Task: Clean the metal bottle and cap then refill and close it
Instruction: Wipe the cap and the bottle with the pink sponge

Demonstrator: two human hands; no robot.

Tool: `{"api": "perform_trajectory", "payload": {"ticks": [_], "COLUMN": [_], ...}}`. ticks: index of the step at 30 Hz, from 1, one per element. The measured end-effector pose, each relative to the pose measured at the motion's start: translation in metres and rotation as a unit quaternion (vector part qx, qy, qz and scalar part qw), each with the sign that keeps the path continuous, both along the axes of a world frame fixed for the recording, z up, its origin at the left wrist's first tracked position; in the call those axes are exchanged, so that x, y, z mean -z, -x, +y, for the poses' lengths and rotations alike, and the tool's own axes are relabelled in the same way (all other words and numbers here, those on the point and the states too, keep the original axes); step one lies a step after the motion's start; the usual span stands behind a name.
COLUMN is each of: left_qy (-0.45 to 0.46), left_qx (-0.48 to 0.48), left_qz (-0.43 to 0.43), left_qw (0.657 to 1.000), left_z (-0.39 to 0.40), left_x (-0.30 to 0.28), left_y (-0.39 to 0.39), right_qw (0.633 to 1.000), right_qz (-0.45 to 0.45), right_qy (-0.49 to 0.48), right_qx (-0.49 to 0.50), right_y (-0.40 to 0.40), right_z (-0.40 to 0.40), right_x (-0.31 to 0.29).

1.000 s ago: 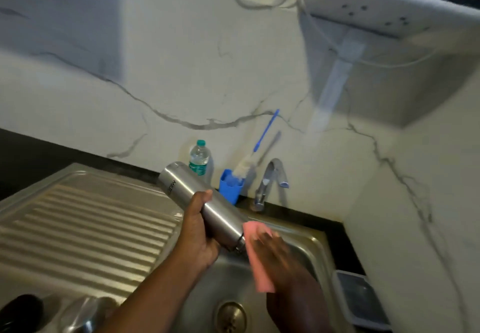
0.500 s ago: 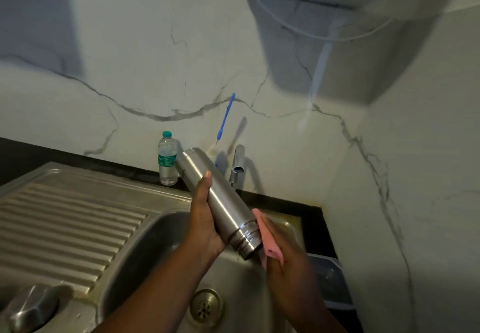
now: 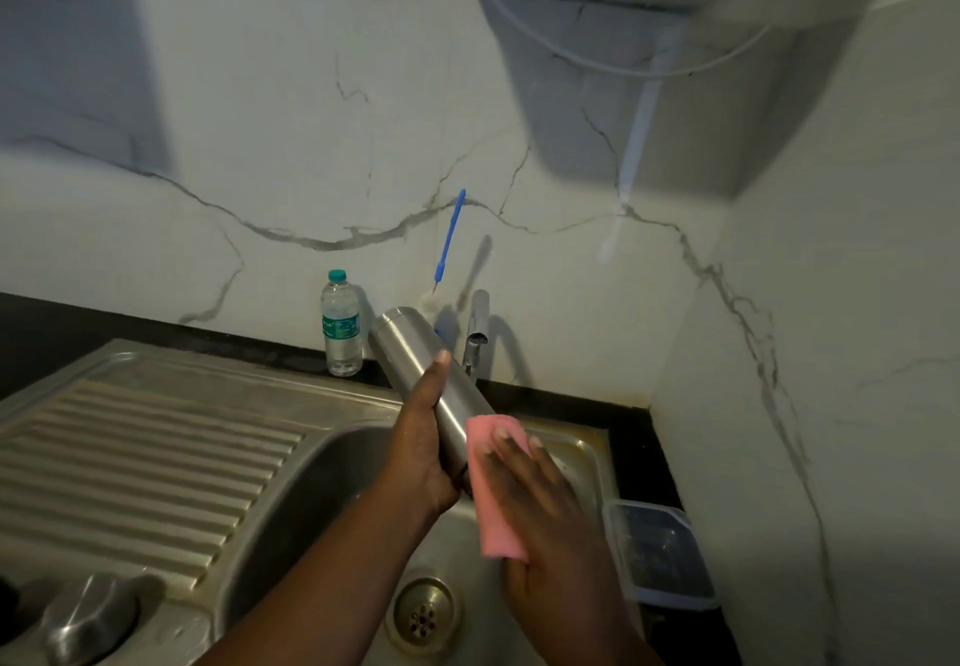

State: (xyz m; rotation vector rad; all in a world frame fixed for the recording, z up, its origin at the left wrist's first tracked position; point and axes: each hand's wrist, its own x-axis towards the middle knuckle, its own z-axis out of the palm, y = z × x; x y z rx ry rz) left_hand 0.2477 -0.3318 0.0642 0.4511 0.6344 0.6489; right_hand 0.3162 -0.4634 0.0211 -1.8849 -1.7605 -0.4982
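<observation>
1. The step in hand looks like the outside wipe of the metal bottle: it is held tilted above the sink, base up toward the wall, neck end down and hidden behind the pink cloth.
2. The left hand grips the bottle's body, thumb laid along the steel.
3. The right hand presses the pink cloth onto the lower part of the bottle with fingers fairly straight; the thumb's hold on the cloth is hidden, so a pinch cannot be ruled out.
4. The next move probably calls for turning the bottle in the left grip so the cloth reaches the unwiped side, with the bottle kept over the basin.
5. The metal cap appears to lie at the lower left of the drainboard, apparently not yet cleaned.
6. Count: one metal bottle, one pink cloth, one tap, one plastic water bottle by the wall, one blue-handled brush, one lidded plastic container to the right of the sink, one drain.
</observation>
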Motion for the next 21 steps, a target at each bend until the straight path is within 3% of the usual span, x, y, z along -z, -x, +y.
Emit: {"api": "perform_trajectory", "payload": {"ticks": [2, 4, 6, 9, 11, 12, 14, 16, 19, 20, 21], "left_qy": [0.012, 0.028, 0.039, 0.039, 0.029, 0.027, 0.021, 0.033, 0.047, 0.045, 0.039], "left_qx": [0.021, 0.031, 0.03, 0.02, 0.026, 0.028, 0.033, 0.054, 0.082, 0.078, 0.069], "left_qz": [-0.021, -0.064, -0.089, -0.09, -0.097, -0.097, -0.087, -0.09, -0.109, -0.114, -0.114], "left_qw": [0.999, 0.997, 0.995, 0.995, 0.994, 0.994, 0.995, 0.994, 0.99, 0.989, 0.99], "left_z": [0.005, 0.01, 0.016, 0.023, 0.025, 0.026, 0.03, 0.035, 0.045, 0.048, 0.051], "left_x": [0.001, 0.003, 0.006, 0.013, 0.016, 0.016, 0.012, 0.007, 0.006, 0.006, 0.008], "left_y": [0.005, 0.011, 0.016, 0.022, 0.028, 0.032, 0.04, 0.048, 0.056, 0.059, 0.061], "right_qw": [0.987, 0.94, 0.917, 0.927, 0.983, 0.992, 0.994, 0.98, 0.913, 0.871, 0.803], "right_qz": [0.152, 0.318, 0.38, 0.339, 0.155, 0.1, 0.093, 0.181, 0.391, 0.481, 0.588], "right_qy": [-0.056, -0.1, -0.089, -0.122, -0.068, -0.049, -0.056, -0.082, -0.116, -0.098, -0.091], "right_qx": [-0.019, -0.066, -0.079, -0.101, -0.075, -0.055, -0.025, -0.02, -0.009, 0.009, 0.033], "right_y": [0.009, 0.022, 0.032, 0.053, 0.051, 0.046, 0.046, 0.061, 0.084, 0.09, 0.09], "right_z": [-0.002, -0.001, 0.004, 0.01, 0.015, 0.018, 0.023, 0.028, 0.037, 0.04, 0.044], "right_x": [-0.005, -0.014, -0.026, -0.039, -0.028, -0.023, -0.023, -0.029, -0.034, -0.038, -0.037]}}
